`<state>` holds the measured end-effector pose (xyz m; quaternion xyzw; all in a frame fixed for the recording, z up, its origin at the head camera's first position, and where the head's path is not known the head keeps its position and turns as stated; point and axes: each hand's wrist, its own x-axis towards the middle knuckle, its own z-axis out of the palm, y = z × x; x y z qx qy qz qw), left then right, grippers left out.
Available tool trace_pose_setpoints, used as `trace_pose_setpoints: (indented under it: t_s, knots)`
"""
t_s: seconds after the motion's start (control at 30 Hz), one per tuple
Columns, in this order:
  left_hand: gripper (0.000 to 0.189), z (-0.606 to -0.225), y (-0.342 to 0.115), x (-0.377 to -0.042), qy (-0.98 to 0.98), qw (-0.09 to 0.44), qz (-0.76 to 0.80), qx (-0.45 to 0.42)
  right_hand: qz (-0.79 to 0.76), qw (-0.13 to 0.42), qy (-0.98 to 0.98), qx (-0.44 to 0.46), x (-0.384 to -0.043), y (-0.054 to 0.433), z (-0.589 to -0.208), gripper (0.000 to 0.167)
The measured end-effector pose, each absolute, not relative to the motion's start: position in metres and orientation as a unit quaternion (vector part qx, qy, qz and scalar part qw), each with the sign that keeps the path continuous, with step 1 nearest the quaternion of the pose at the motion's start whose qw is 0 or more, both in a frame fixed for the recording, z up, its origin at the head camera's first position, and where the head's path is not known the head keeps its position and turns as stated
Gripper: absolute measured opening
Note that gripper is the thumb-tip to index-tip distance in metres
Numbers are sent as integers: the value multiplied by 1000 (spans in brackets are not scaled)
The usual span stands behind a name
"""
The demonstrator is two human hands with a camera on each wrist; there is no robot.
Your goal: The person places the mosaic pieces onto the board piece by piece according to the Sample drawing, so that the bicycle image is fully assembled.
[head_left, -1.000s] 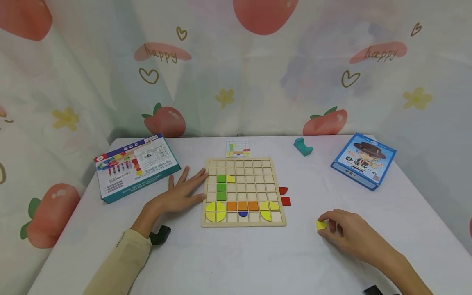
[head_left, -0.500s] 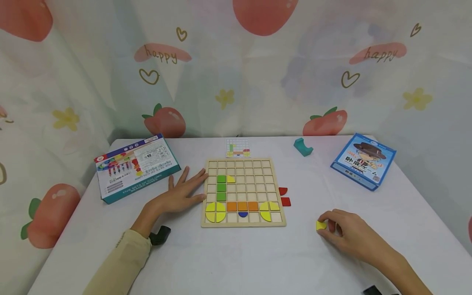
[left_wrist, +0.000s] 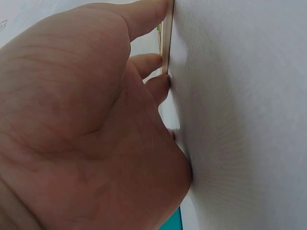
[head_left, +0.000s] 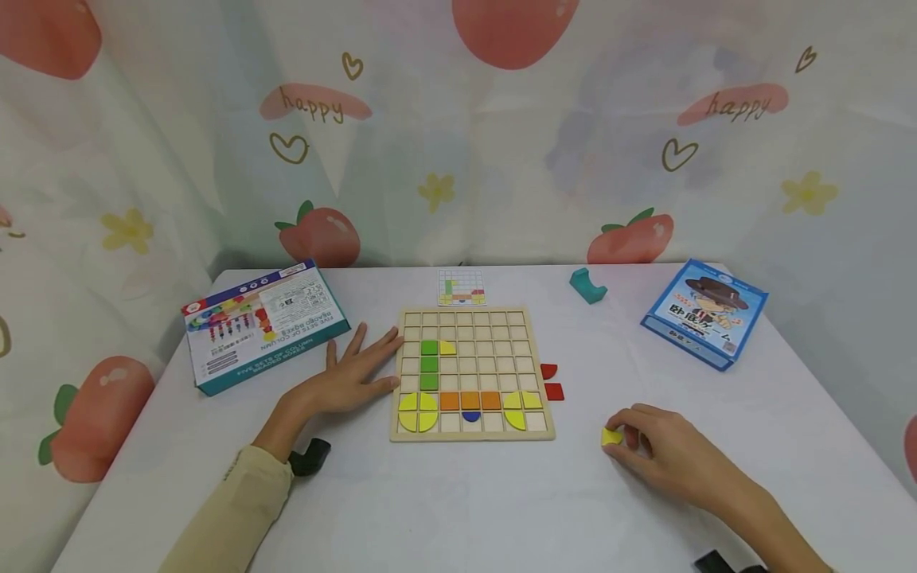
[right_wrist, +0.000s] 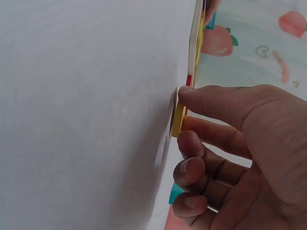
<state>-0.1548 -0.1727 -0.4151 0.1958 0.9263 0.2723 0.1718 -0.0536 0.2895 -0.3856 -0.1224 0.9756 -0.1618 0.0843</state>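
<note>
Between thumb and index finger, my right hand (head_left: 669,450) pinches a small yellow tile (head_left: 610,437), low over the white table to the right of the board. The right wrist view shows the yellow tile (right_wrist: 178,117) edge-on. My left hand (head_left: 347,382) lies with fingers spread, thumb and fingertips at the left edge of the wooden grid board (head_left: 473,437). On the board are yellow quarter-round tiles (head_left: 419,412), a column of green squares (head_left: 429,364), a row of orange squares (head_left: 470,400) and a blue half-round tile (head_left: 470,416). The bottom right cell beside the yellow tiles is bare.
Two red tiles (head_left: 554,391) lie off the board's right edge. A patterned card (head_left: 462,288) sits behind the board, a teal curved block (head_left: 588,286) to its right. A white-and-teal box (head_left: 265,326) stands left, a blue box (head_left: 705,314) right.
My right hand has shifted slightly left toward the board, carrying the yellow tile. The left hand stays where it was at the board's edge.
</note>
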Motion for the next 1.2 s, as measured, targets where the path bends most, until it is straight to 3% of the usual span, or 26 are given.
trace_pose_setpoints:
  t_s: [1.2]
  knots:
    - [77,-413,-173,-154,926,173,275,194,-144,58,965,-212,-77,240,-380,25]
